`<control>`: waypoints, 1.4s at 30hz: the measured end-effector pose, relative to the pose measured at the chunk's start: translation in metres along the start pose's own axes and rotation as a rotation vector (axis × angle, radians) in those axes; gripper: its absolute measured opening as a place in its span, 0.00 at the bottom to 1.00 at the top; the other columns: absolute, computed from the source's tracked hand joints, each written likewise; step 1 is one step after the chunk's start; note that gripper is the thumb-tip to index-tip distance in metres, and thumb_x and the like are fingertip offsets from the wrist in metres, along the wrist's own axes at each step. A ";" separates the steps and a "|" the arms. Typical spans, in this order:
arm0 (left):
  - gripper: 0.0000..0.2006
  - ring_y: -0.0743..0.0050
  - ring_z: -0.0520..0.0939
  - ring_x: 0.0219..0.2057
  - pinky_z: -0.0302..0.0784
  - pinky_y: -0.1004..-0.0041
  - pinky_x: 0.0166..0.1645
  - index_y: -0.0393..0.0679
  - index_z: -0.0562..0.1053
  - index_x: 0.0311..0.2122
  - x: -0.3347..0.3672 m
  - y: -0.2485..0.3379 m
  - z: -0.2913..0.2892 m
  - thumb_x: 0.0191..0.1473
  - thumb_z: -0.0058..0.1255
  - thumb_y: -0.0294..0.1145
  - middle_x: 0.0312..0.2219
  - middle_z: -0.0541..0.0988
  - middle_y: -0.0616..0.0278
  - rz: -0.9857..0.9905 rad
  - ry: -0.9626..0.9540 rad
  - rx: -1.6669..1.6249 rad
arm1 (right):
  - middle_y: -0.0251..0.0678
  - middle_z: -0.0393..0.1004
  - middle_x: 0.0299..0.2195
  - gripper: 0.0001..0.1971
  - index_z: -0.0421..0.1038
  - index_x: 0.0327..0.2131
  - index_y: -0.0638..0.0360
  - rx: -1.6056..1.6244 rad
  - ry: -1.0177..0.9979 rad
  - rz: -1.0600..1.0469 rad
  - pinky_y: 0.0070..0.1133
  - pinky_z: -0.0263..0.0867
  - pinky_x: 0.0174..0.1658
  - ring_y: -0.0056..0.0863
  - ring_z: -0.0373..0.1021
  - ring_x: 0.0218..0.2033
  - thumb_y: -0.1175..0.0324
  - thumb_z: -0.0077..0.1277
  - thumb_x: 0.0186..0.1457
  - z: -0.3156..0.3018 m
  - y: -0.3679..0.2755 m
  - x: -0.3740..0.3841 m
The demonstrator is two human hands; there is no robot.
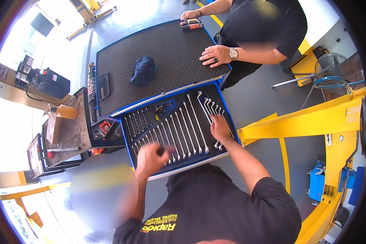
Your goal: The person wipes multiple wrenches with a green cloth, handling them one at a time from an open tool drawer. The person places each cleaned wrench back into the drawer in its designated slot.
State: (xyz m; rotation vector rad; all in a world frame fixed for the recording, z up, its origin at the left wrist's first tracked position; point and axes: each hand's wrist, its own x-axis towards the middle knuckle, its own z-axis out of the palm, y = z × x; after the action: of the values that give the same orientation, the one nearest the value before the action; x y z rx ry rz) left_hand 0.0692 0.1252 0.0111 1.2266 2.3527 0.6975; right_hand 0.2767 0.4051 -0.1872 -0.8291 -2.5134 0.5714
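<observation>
Two bare hands work over the open drawer (216,92) of a tool table (166,44). The right hand (221,128), fingers bent downward, is at the angled wrenches (203,106) along the drawer's right side; whether its grip has closed on one cannot be told. The left hand (150,159), blurred above the smaller wrenches, looks curled, its hold unclear. The step appears to be handling tools in place; a next move would call for a secure pinch on one shaft. Long axes run front to back, far open ends leaning left.
</observation>
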 end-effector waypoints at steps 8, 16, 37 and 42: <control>0.20 0.47 0.84 0.34 0.78 0.58 0.43 0.35 0.79 0.27 0.311 0.095 -0.033 0.46 0.59 0.47 0.29 0.82 0.45 0.283 0.394 0.113 | 0.42 0.69 0.38 0.20 0.70 0.51 0.57 -0.023 -0.028 0.016 0.35 0.71 0.45 0.44 0.70 0.43 0.76 0.51 0.52 -0.005 -0.005 0.005; 0.19 0.49 0.86 0.39 0.80 0.59 0.48 0.40 0.82 0.35 0.439 0.106 0.006 0.47 0.54 0.46 0.34 0.84 0.44 0.256 0.300 0.122 | 0.42 0.69 0.37 0.21 0.69 0.50 0.58 -0.002 -0.015 0.027 0.35 0.71 0.42 0.44 0.70 0.41 0.77 0.52 0.50 -0.001 -0.004 0.001; 0.24 0.56 0.84 0.46 0.79 0.63 0.51 0.44 0.78 0.48 0.464 0.145 -0.007 0.45 0.62 0.41 0.42 0.83 0.53 0.179 -0.050 0.486 | 0.40 0.68 0.38 0.24 0.69 0.52 0.56 -0.015 -0.019 0.034 0.33 0.74 0.42 0.39 0.70 0.42 0.75 0.56 0.48 0.002 0.003 0.002; 0.20 0.57 0.85 0.45 0.80 0.62 0.51 0.46 0.79 0.45 0.468 0.145 -0.006 0.45 0.62 0.41 0.40 0.85 0.56 0.211 -0.070 0.593 | 0.39 0.68 0.38 0.23 0.69 0.51 0.56 -0.024 -0.023 0.045 0.33 0.74 0.41 0.39 0.70 0.42 0.74 0.55 0.49 0.002 0.004 0.005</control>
State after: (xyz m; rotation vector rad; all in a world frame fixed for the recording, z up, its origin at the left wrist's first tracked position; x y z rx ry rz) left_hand -0.0929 0.5861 0.0481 1.7220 2.4755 -0.0086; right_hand 0.2739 0.4111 -0.1895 -0.8953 -2.5322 0.5696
